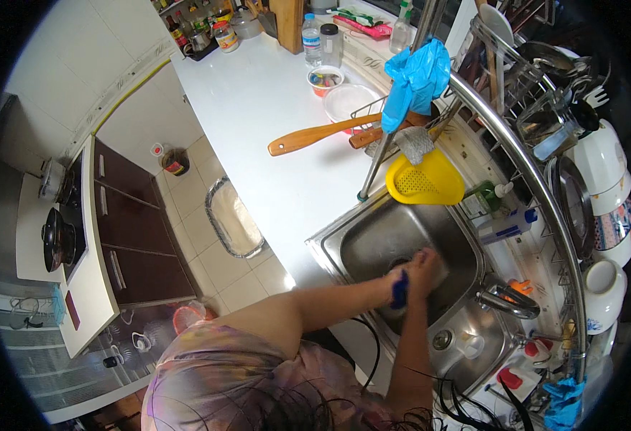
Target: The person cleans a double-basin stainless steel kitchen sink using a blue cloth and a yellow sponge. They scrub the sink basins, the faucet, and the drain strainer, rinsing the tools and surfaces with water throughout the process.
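My two hands are close together over the larger steel sink basin (383,231), and motion blurs them. My left hand (402,272), with a dark blue band (400,291) at the wrist, is partly behind my right hand (426,264). A pale, blurred patch shows beside my right hand; whether it is an object or water cannot be told. The curved faucet (509,303) stands to the right of the hands. A yellow perforated plastic basket (426,178) sits at the basin's far edge. In the smaller basin (474,372) lies a small clear cup (473,347).
A wooden-handled utensil (315,137) juts over the white counter (240,108) from a wire holder. Blue gloves (418,75) hang on the pole. A curved steel dish rack (531,156) with bowls (601,156) rises at right. Soap bottles (482,199) stand behind the sink.
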Tool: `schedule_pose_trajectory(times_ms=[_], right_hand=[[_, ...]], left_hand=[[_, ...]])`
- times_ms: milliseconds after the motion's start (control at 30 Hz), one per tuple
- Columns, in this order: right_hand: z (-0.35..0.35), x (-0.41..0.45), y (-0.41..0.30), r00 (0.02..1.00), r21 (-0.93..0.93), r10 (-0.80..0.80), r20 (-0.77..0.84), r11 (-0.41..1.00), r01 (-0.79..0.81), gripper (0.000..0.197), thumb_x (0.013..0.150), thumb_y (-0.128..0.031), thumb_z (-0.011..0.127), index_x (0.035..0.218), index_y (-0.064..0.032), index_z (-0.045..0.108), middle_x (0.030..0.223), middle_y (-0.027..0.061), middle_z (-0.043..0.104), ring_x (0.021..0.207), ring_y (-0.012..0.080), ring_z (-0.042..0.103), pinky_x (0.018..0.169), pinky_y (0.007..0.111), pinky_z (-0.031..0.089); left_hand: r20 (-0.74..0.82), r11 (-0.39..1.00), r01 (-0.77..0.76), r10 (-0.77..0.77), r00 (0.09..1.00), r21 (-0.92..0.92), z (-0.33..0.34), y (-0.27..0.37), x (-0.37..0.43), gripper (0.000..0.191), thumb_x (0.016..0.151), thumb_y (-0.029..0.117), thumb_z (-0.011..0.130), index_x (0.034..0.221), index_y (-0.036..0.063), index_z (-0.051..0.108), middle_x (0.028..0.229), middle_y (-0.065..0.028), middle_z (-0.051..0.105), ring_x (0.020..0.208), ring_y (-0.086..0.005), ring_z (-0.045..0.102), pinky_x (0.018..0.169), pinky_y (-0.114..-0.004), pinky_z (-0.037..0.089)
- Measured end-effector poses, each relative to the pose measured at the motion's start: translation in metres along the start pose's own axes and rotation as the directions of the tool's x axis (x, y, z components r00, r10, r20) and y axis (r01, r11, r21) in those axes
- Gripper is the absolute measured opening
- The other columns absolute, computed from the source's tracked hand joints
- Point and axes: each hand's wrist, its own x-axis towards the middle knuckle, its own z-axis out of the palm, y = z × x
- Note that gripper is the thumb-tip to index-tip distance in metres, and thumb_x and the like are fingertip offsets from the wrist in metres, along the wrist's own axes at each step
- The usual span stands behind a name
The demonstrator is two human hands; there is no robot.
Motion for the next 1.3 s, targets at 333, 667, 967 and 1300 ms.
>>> schedule_pose_trajectory(times_ms=[333, 667, 967, 1300], right_hand=[[-0.002, -0.003, 0.006, 0.988, 0.068, 0.09, 0.123, 0.993, -0.099, 0.026, 0.085, -0.022, 0.049, 0.099, -0.0015, 0.059, 0.097, 0.021, 0.059, 0.093, 0.0364, 0.054, 0.081, 0.045, 0.041], [0.0, -0.012, -0.016, 0.984, 0.284, 0.109, 0.14, 0.948, -0.145, 0.025, 0.087, -0.02, 0.05, 0.106, -0.0058, 0.056, 0.108, 0.0205, 0.054, 0.104, 0.0374, 0.048, 0.09, 0.044, 0.038], [-0.014, -0.019, -0.033, 0.997, 0.233, -0.012, 0.076, 0.972, -0.006, 0.031, 0.075, -0.029, 0.063, 0.096, -0.0069, 0.055, 0.099, 0.0209, 0.051, 0.098, 0.0389, 0.05, 0.089, 0.05, 0.039], [-0.013, -0.009, -0.012, 0.994, 0.126, 0.015, -0.108, 0.992, -0.002, 0.031, 0.077, -0.025, 0.064, 0.101, -0.0045, 0.058, 0.093, 0.0203, 0.053, 0.094, 0.0389, 0.051, 0.082, 0.046, 0.042]], left_hand=[[-0.197, 0.964, 0.14, -0.186, 0.963, -0.225, 0.017, -0.002, -0.006, 0.044, 0.084, 0.049, 0.053, 0.098, 0.0083, 0.058, 0.095, -0.0105, 0.059, 0.083, -0.0248, 0.055, 0.076, -0.036, 0.045], [0.448, 0.927, -0.3, 0.175, 0.877, 0.226, -0.015, 0.024, 0.026, 0.031, 0.095, 0.035, 0.038, 0.106, 0.0105, 0.052, 0.105, -0.0091, 0.054, 0.098, -0.0232, 0.05, 0.089, -0.035, 0.041], [0.393, 0.975, 0.113, -0.029, 0.919, -0.192, -0.025, 0.036, 0.008, 0.051, 0.096, 0.043, 0.032, 0.127, 0.0052, 0.042, 0.131, -0.0128, 0.046, 0.118, -0.0276, 0.044, 0.102, -0.039, 0.033], [0.423, 0.966, -0.111, 0.002, 0.906, 0.233, -0.005, 0.027, 0.001, 0.052, 0.096, 0.043, 0.029, 0.13, 0.0067, 0.041, 0.129, -0.0121, 0.048, 0.116, -0.0264, 0.048, 0.099, -0.038, 0.037]])
